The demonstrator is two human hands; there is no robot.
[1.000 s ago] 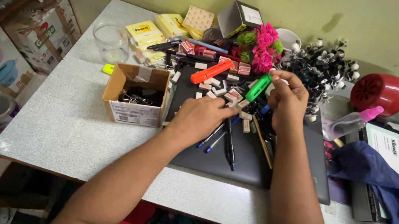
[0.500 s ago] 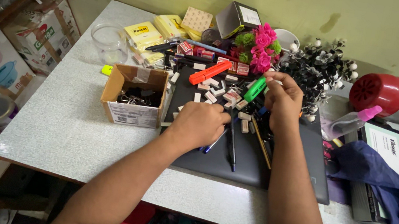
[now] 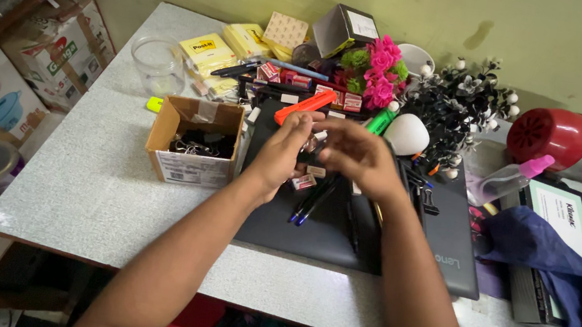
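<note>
Holding both my hands together over closed black laptop [image 3: 342, 233] on counter [image 3: 86, 194], left hand [image 3: 280, 156] & right hand [image 3: 353, 157] curled, pinching small stapler-pin boxes [image 3: 309, 170]; cardboard box [image 3: 195, 143] w/ binder clips just left.

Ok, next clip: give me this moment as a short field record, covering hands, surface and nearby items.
left hand: over the closed dark laptop, fingers curled, meeting the other hand
right hand: fingertips against the left; any item between them is too small to tell
under hands: small staple boxes, pens
left of laptop: open cardboard box of binder clips
behind: orange marker, pink flowers
</note>
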